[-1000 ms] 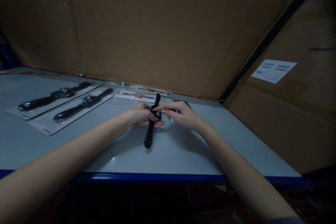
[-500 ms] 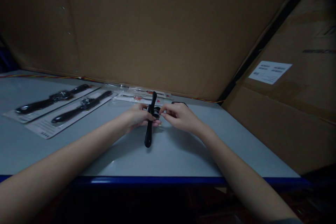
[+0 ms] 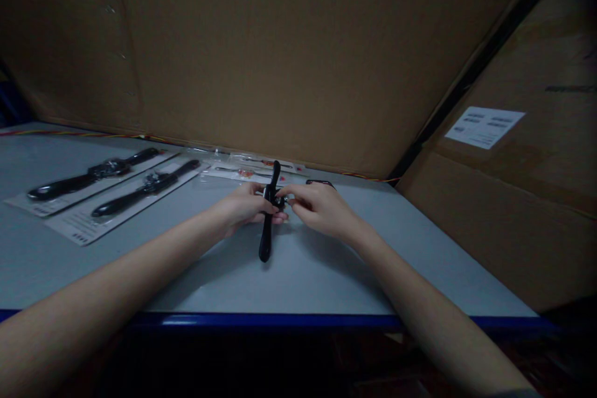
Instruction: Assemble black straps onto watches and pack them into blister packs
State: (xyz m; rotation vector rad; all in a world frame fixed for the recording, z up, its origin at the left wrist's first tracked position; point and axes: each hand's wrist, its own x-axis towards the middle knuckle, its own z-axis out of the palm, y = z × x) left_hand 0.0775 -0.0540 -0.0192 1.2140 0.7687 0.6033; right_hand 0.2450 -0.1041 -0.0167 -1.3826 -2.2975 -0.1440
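Note:
A black spokeshave (image 3: 265, 239) is held on end over the table, one handle toward me and the other pointing away. Around its middle, my left hand (image 3: 249, 204) is closed, with the thumb on the near side and fingertips showing underneath. My right hand (image 3: 319, 206) is bent at the spokeshave's metal centre. Its index finger reaches onto the body, and the thumb and fingers close at a small shiny knob (image 3: 286, 199). The fingers partly hide the blade area.
Two packaged spokeshaves on cards (image 3: 93, 181) (image 3: 147, 189) lie at the left. Behind my hands are opened clear packages with printed cards (image 3: 240, 173). A dark flat item (image 3: 320, 183) sits behind my right hand. Cardboard walls (image 3: 280, 62) enclose the back and right; a blue edge (image 3: 280, 321) runs in front.
My right index finger has stretched forward onto the spokeshave's body, and the shiny knob shows more by the thumb. The left hand keeps its hold; the view has shifted slightly.

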